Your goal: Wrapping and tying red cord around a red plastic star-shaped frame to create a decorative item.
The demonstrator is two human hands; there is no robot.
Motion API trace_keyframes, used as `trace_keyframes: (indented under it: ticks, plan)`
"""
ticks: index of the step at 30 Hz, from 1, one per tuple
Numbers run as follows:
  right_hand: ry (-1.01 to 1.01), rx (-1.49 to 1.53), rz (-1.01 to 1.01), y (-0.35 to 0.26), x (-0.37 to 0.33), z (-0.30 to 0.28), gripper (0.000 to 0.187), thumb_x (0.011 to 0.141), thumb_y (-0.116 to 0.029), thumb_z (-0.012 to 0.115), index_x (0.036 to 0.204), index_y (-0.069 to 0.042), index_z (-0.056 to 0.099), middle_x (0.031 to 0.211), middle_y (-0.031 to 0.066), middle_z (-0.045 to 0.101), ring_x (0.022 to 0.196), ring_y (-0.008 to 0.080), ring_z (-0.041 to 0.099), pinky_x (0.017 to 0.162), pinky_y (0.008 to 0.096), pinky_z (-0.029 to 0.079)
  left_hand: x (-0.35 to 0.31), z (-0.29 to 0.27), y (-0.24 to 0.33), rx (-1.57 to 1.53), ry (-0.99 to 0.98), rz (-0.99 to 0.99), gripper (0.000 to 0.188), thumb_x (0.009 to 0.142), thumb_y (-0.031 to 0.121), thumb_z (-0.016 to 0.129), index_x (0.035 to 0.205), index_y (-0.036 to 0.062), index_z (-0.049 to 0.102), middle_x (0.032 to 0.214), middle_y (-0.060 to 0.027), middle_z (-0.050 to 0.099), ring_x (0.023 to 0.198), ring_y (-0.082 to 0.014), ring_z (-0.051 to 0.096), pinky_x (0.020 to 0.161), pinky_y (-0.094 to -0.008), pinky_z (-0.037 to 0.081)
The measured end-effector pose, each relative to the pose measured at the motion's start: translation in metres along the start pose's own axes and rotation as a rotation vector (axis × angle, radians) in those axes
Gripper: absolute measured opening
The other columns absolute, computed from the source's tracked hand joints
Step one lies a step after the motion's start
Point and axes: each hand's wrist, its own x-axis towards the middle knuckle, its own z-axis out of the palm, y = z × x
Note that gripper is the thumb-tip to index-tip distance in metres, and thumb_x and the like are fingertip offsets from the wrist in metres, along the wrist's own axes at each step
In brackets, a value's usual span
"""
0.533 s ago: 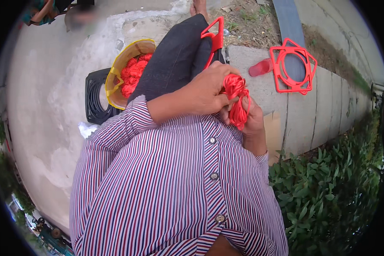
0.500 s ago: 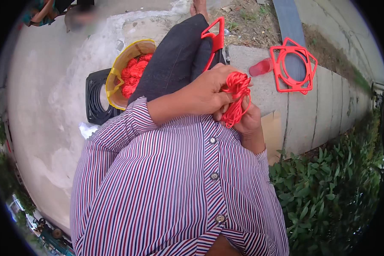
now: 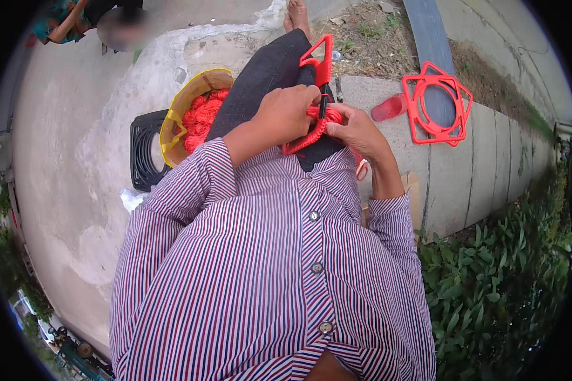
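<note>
A red plastic frame [image 3: 325, 62] stands tilted on my lap, against the dark trousers, with red cord [image 3: 312, 138] wrapped along its lower curved rim. My right hand [image 3: 357, 130] is closed round a bundle of red cord [image 3: 328, 114] just inside the frame's right side. On the other side, my left hand [image 3: 287, 111] has its fingers curled together at the frame's edge, beside a dark strip [image 3: 323, 103]. What those fingertips pinch is hidden. Red-handled scissors [image 3: 362, 170] show partly below my right wrist.
To the left, a yellow-rimmed bag [image 3: 170, 130] holds red cord, beside stacked black frames [image 3: 147, 152]. On the right lie more red frames [image 3: 413, 108], a pinkish-red rounded object [image 3: 389, 108] and cardboard [image 3: 412, 198]. Bushes [image 3: 489, 286] border the ledge. Another person [image 3: 63, 25] sits far left.
Both hands have moved up and apart, bringing the cord bundle from in front of my shirt to the red frame. The right hand now holds the bundle there. Scissors have come into view.
</note>
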Motion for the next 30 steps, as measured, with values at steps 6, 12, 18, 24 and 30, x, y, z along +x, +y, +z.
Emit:
trace_keyframes:
  ticks: [6,12,18,24,30]
  plan:
    - [0.188,-0.152,-0.057,0.0,-0.007,-0.02,0.026,0.08,-0.016,0.064,0.097,0.004,0.064,0.116,0.0122,0.058,0.093,0.0147,0.057,0.077,0.0257,0.045,0.006,0.027,-0.019,-0.17,0.403,0.146,0.028,0.071,0.011,0.066,0.095,0.0065,0.052,0.091,-0.0122,0.054,0.092,-0.0315,0.054,0.084,-0.0389,0.045]
    - [0.273,0.854,-0.497,-0.069,-0.046,-0.04,0.043,0.074,-0.027,0.065,0.105,0.002,0.057,0.112,0.0118,0.058,0.097,0.0199,0.055,0.083,0.0323,0.044,0.018,0.047,-0.01,-1.489,-0.059,-0.509,0.046,0.07,0.008,0.055,0.115,0.0026,0.044,0.091,-0.0031,0.046,0.088,-0.014,0.043,0.083,-0.0282,0.039]
    - [-0.325,1.306,-0.653,-0.136,-0.088,-0.028,0.023,0.086,-0.019,0.059,0.078,-0.009,0.04,0.077,0.0037,0.048,0.066,0.0142,0.05,0.074,0.04,0.049,0.015,0.051,-0.002,-1.505,0.041,-0.58,0.049,0.069,0.01,0.056,0.117,0.0056,0.045,0.092,-0.0023,0.046,0.088,-0.0135,0.041,0.084,-0.027,0.035]
    - [-0.388,1.322,-0.76,-0.166,-0.117,-0.001,0.021,0.096,-0.007,0.033,0.074,-0.007,0.032,0.065,0.0062,0.044,0.036,0.0091,0.033,0.026,0.022,0.024,0.019,0.055,0.005,-1.319,0.081,-0.564,0.06,0.068,0.003,0.054,0.126,0.0024,0.042,0.112,-0.0095,0.046,0.102,-0.0221,0.044,0.093,-0.0301,0.036]
    - [-0.372,0.968,-0.885,-0.154,-0.112,-0.028,0.023,0.082,-0.008,0.06,0.093,-0.008,0.039,0.063,0.005,0.049,0.039,0.01,0.039,0.034,0.0234,0.031,-0.005,0.007,0.036,-0.367,0.385,0.196,0.048,0.07,0.005,0.061,0.117,0.0039,0.051,0.099,-0.011,0.057,0.096,-0.0236,0.053,0.089,-0.035,0.039]
